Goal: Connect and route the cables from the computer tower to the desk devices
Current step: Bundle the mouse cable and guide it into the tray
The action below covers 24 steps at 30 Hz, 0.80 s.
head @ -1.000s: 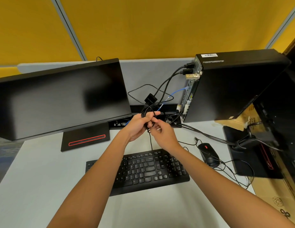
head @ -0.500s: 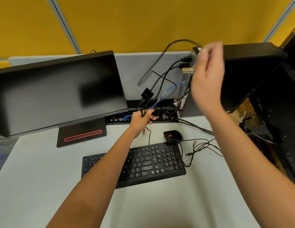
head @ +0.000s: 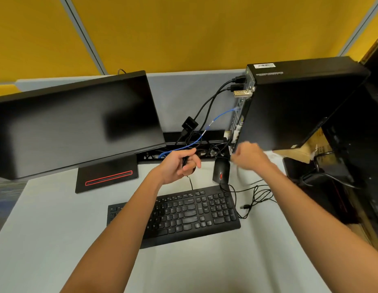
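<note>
Black cable (head: 185,160) in left hand (head: 177,166) grip; right hand (head: 250,156) blurred (grip unreadable).

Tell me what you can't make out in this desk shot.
- Right hand, head view: motion-blurred, so what its grip holds, if anything, is unclear.
- Tower rear ports: seen edge-on, too small to tell which are free.
- Cable ends in the tray: hidden by the monitor and the tangle.

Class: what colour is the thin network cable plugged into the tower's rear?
Blue cable, clearest in the head view.
</note>
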Each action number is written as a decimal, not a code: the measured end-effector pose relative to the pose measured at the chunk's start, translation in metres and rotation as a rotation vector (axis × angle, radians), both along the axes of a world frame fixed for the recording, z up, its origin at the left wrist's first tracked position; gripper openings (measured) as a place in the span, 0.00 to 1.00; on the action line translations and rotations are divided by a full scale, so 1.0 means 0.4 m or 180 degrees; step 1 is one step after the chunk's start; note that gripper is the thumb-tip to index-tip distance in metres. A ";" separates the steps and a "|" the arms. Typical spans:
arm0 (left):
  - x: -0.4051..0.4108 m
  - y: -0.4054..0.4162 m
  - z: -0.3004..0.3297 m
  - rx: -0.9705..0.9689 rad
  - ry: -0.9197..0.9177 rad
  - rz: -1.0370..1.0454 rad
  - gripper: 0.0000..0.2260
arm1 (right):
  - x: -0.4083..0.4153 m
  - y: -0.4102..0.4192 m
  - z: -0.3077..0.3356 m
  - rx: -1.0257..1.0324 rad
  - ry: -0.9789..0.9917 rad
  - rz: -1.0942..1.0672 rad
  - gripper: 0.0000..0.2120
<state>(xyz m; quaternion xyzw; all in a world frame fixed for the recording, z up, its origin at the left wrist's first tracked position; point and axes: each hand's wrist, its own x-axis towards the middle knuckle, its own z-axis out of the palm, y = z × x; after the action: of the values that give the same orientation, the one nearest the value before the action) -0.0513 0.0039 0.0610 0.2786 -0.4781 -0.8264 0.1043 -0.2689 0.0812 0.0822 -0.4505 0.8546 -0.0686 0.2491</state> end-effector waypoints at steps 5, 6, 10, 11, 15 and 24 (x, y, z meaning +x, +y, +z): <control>-0.002 -0.006 -0.026 0.0575 0.0109 0.0266 0.23 | 0.101 0.001 0.010 -0.1553 0.0046 0.0239 0.19; -0.004 -0.007 -0.028 0.0678 0.0157 0.0331 0.23 | 0.117 -0.006 0.015 -0.2026 -0.0174 0.0549 0.18; 0.003 -0.004 -0.023 0.0915 0.0526 0.0277 0.17 | 0.144 -0.038 -0.017 -0.1571 -0.0740 0.1765 0.12; 0.007 -0.003 -0.025 0.0915 0.0555 0.0293 0.17 | 0.142 -0.043 -0.024 -0.1486 -0.0934 0.1771 0.10; 0.020 -0.002 -0.040 0.1006 0.0586 0.0637 0.19 | 0.129 -0.055 -0.050 -0.1543 -0.1769 0.1151 0.15; -0.060 0.004 -0.039 0.0892 0.0446 0.1531 0.17 | 0.210 -0.010 -0.143 -0.0343 -0.0511 0.1790 0.09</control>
<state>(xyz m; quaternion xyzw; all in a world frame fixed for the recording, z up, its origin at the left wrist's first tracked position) -0.0752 0.0057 0.0454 0.3379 -0.2710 -0.8532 0.2905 -0.1847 0.0774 0.0251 -0.6752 0.6690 -0.0776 0.3009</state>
